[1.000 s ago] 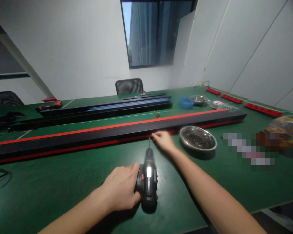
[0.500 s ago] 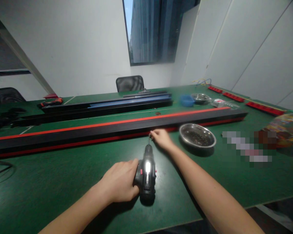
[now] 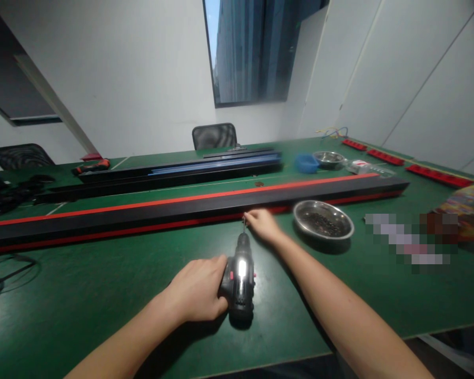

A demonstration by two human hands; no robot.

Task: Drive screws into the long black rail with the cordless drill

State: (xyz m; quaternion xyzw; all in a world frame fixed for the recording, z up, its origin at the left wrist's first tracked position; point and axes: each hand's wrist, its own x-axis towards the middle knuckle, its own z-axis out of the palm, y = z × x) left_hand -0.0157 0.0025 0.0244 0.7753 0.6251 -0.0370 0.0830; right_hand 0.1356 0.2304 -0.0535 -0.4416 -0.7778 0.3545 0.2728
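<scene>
My left hand (image 3: 199, 290) is wrapped round the grip of a black cordless drill (image 3: 242, 284), which lies on its side with its bit (image 3: 244, 225) pointing away from me. At the bit's tip, against the red near side of a long black and red bar (image 3: 205, 204), the fingers of my right hand (image 3: 262, 223) are pinched together. Whatever sits between those fingertips is too small to make out. Just right of that hand stands a steel bowl (image 3: 323, 220) with many small dark pieces in it, perhaps screws.
Behind the bar lie more long black profiles (image 3: 174, 176) with blue strips. A blue bowl (image 3: 306, 163) and a second steel bowl (image 3: 329, 159) stand farther back. Red strips (image 3: 438, 176) line the right side. Black cable (image 3: 8, 273) lies at the left, an orange-black tool (image 3: 90, 167) beyond.
The whole view has shifted slightly, so things appear a little farther right. Both hands, the drill and the bar keep nearly the same places relative to one another.
</scene>
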